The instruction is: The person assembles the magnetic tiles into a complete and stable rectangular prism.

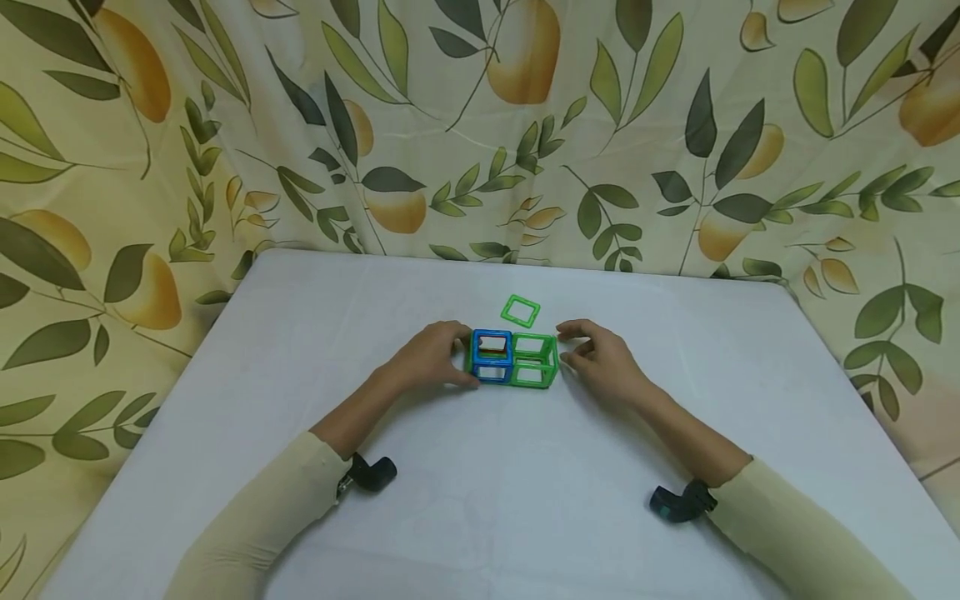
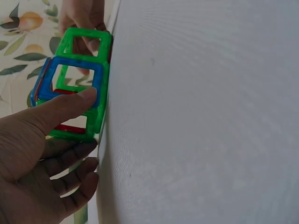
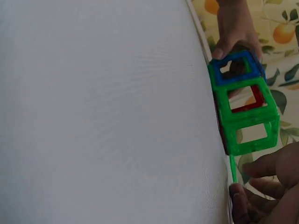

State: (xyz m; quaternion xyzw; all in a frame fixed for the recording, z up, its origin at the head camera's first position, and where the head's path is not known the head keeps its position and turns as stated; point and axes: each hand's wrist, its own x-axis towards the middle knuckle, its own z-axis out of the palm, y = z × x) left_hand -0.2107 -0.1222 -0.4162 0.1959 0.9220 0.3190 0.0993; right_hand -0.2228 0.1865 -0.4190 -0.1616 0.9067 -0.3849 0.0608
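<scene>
A box-like structure of magnetic tiles (image 1: 532, 365) stands mid-table, with blue square frames (image 1: 492, 362) on its left part and green ones on its right. Red tile edges (image 3: 258, 94) show inside it. My left hand (image 1: 431, 358) grips its left end, the thumb (image 2: 65, 108) pressed on a blue frame; some fingers are partly hidden behind. Beside the right end is my right hand (image 1: 606, 360), fingers loosely bent and apart from the structure, holding nothing. A loose green square tile (image 1: 535, 316) lies flat just beyond the structure.
A white-covered table (image 1: 487, 483) lies under both arms. Behind it hangs a curtain (image 1: 300, 167) printed with fruit and leaves. Small black cameras (image 1: 372, 473) are worn at both wrists, against light sleeves (image 1: 255, 517).
</scene>
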